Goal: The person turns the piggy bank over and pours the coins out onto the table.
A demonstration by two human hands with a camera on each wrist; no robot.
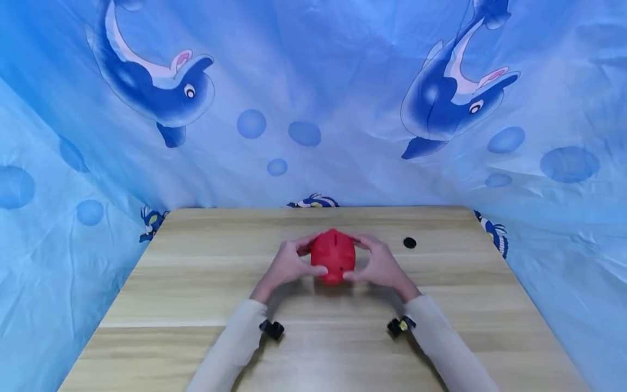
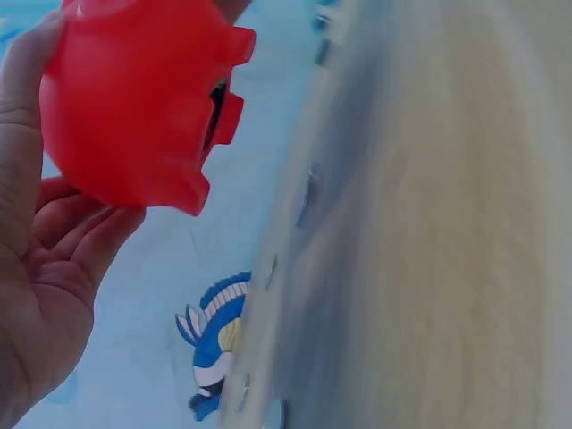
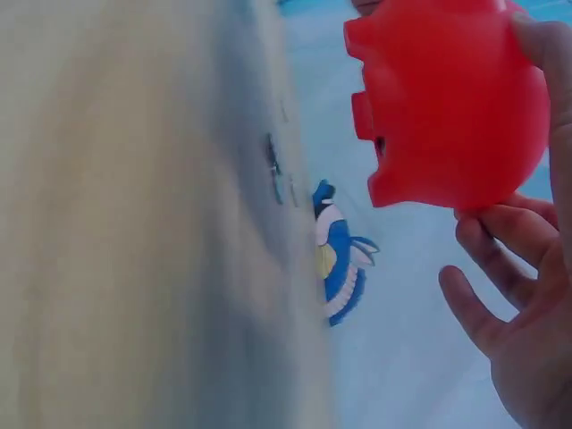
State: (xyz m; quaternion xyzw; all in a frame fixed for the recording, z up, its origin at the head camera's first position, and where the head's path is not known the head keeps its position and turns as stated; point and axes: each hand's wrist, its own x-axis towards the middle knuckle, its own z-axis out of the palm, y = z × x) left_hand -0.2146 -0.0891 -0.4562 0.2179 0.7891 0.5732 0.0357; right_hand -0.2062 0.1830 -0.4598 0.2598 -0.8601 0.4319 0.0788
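A red piggy bank (image 1: pixel 333 255) is held up over the wooden table between both hands, with its coin slot facing up. My left hand (image 1: pixel 289 263) grips its left side, thumb at the near end and fingers curled round the far end. On the opposite side my right hand (image 1: pixel 382 264) holds it the same way. In the left wrist view the stubby feet of the piggy bank (image 2: pixel 134 98) point toward the tabletop, with a gap beneath them and a dark spot on the belly. The right wrist view shows the piggy bank (image 3: pixel 456 107) against the right thumb and fingertips.
A small black disc (image 1: pixel 410 243) lies on the wooden table (image 1: pixel 196 294), to the right of the hands. Behind the table and along its sides hangs a blue sheet (image 1: pixel 343 163) printed with dolphins. Each wrist wears a small black camera.
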